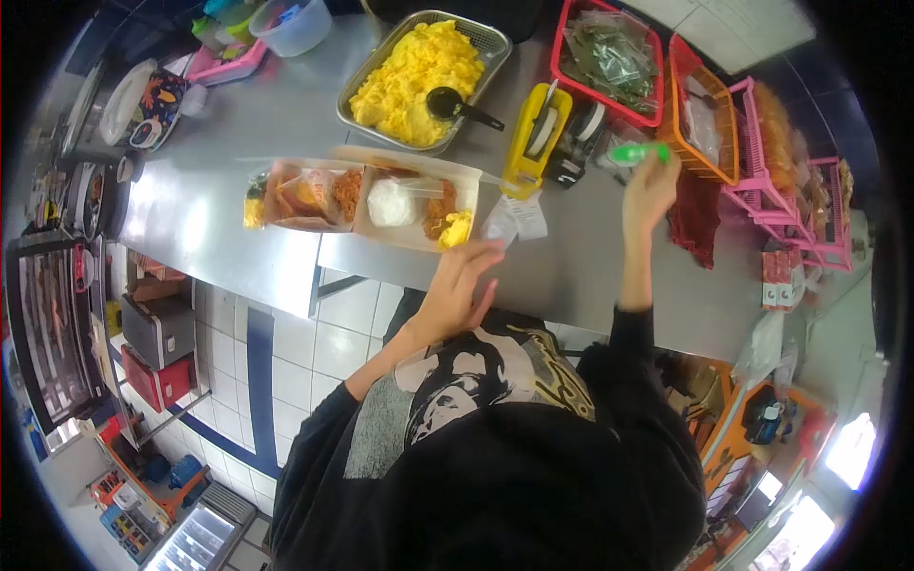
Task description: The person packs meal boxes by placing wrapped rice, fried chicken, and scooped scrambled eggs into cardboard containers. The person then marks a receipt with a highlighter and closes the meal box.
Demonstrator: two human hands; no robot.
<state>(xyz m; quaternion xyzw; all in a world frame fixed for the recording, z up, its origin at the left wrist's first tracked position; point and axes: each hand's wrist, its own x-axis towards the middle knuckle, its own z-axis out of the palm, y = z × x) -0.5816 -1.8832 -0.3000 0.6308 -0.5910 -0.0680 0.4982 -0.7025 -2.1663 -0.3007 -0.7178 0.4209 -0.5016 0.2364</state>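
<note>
My right hand (651, 195) is closed on a small, long bright green object (638, 152), whose kind I cannot make out. It is raised over the right part of the steel table, beside the orange basket. My left hand (461, 287) holds nothing, fingers stretched out and thumb apart. It hovers by the near edge of an open cardboard food box (409, 236). Inside that box are a white rice ball (390, 204), fried chicken (440, 205) and scrambled egg (457, 229). Paper receipts (516, 217) lie just beyond my left fingers.
A steel tray (347, 116) of scrambled egg with a black scoop (466, 109) stands behind the boxes. Another filled box (314, 226) adjoins on the left. A yellow tape dispenser (522, 171), red basket (655, 116), orange basket (731, 143) and pink rack (762, 195) crowd the right.
</note>
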